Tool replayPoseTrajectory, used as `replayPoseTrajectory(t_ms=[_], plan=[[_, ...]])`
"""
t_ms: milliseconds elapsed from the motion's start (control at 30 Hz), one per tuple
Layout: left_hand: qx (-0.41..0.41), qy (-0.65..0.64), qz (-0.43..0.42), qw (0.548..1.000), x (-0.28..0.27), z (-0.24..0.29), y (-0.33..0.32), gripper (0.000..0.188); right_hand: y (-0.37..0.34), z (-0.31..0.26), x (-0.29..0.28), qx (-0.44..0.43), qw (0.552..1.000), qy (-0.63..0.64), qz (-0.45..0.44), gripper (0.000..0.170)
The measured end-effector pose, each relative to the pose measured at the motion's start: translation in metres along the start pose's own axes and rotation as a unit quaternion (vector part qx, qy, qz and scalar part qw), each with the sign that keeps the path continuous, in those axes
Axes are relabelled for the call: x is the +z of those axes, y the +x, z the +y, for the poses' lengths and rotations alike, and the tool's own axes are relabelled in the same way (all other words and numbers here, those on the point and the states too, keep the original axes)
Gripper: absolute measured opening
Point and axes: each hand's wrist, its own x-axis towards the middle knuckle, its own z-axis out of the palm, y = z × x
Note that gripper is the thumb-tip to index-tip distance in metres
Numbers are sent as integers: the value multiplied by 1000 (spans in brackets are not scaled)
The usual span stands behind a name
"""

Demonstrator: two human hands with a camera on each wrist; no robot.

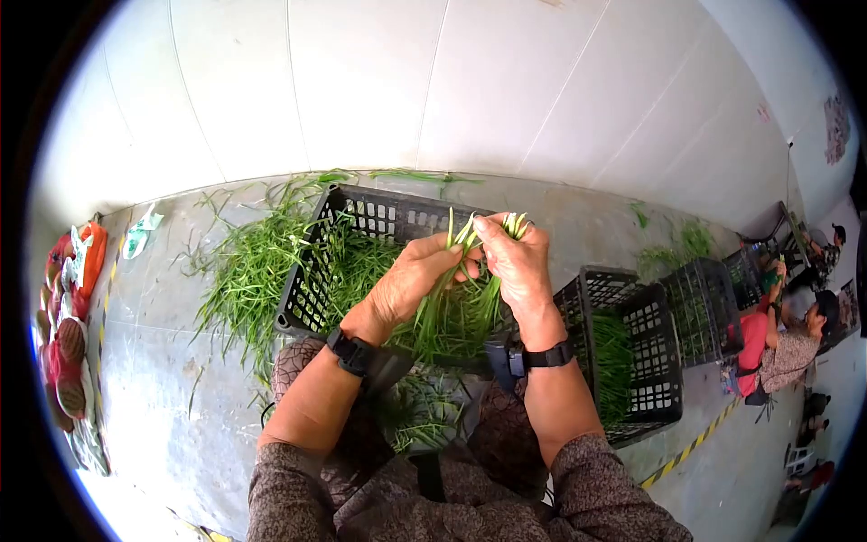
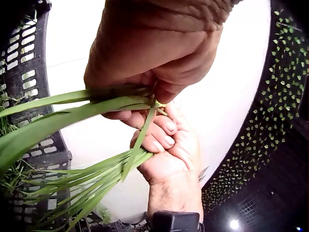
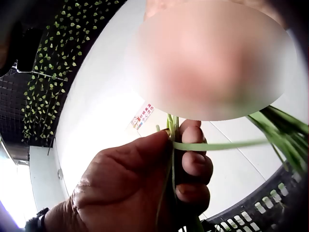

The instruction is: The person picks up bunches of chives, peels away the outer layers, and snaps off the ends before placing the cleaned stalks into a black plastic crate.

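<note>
At the head view's centre, my left hand (image 1: 414, 271) and right hand (image 1: 518, 264) each pinch slender green, pale-ended stalks (image 2: 72, 115) above a black plastic crate (image 1: 397, 200).

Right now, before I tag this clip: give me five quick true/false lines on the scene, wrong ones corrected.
1. The left hand holds green stalks. True.
2. The right hand is empty. False: the right hand also grips green stalks.
3. Loose greens lie on the floor beside the front crate. True.
4. Both wrists are bare. False: each wears a dark wristband.
5. Another person shows at the right of the head view. True.
</note>
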Motion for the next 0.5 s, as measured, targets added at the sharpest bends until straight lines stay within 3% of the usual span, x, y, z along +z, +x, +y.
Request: replayPoseTrajectory(t_ms=[333,500], plan=[[37,-26,-1,999,-7,10,-23,23,0,13,1,30,998,41,-32,17],[43,-21,-1,999,-12,15,-33,22,-4,8,6,49,997,-8,-59,21]])
